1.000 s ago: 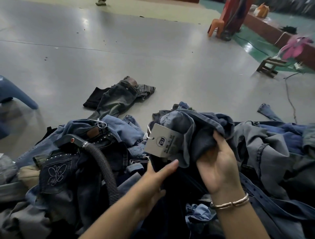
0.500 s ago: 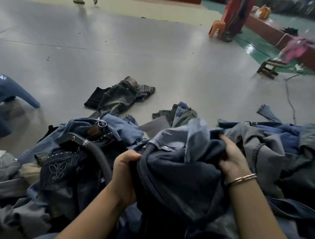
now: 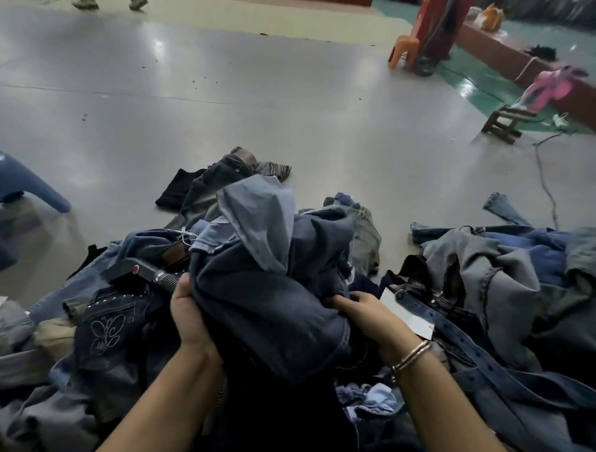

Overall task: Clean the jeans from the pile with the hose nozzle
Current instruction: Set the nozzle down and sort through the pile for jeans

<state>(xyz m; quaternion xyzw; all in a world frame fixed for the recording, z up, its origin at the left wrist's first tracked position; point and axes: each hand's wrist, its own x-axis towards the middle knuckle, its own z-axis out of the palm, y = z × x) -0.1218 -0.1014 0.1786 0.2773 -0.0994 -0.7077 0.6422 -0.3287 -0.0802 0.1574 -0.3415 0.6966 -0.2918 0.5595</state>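
Floor: grey, glossy, with dark specks; a green strip runs along the far right.
Blue chair: at the left edge, only partly in frame.
Orange chair: far right, beside a red post.
Wooden stool: right side, near the green strip.
Pink cloth: blurred, just above the stool.
Cable: trails over the floor on the right.
Feet: a person's, at the top edge, far back.
Ledge: brown, far right.
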